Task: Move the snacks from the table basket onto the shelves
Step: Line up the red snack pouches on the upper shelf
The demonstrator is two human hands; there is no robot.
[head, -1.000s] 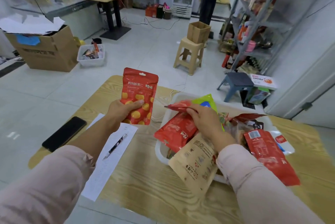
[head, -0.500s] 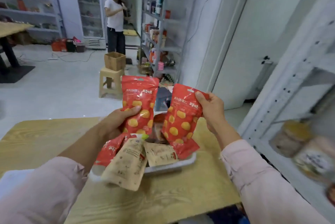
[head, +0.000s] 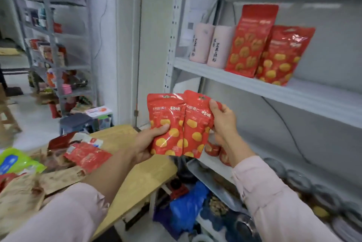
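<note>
While both pink sleeves reach forward, the left hand [head: 146, 144] grips the lower part of 1 red pouch [head: 166, 124], thumb pressed on its front and fingers curled behind. The right hand [head: 223, 124] pinches the side of a 2nd red pouch [head: 196, 124], thumb on its upper front. The 2 pouches are held upright in the air, side by side and slightly overlapping, printed faces toward the person, most likely so they can be matched and set down label-out.

Down to the left, the remaining snacks [head: 82, 155] lie heaped on the wooden table [head: 141, 175]; the basket under them cannot be made out.

Ahead and above the hands, the grey shelf [head: 274, 90] already carries 2 similar red bags [head: 252, 42] standing beside 2 pink packs [head: 201, 44], so that board looks like the fitting place, like with like. Farther left stands another rack [head: 56, 49] of goods.
</note>
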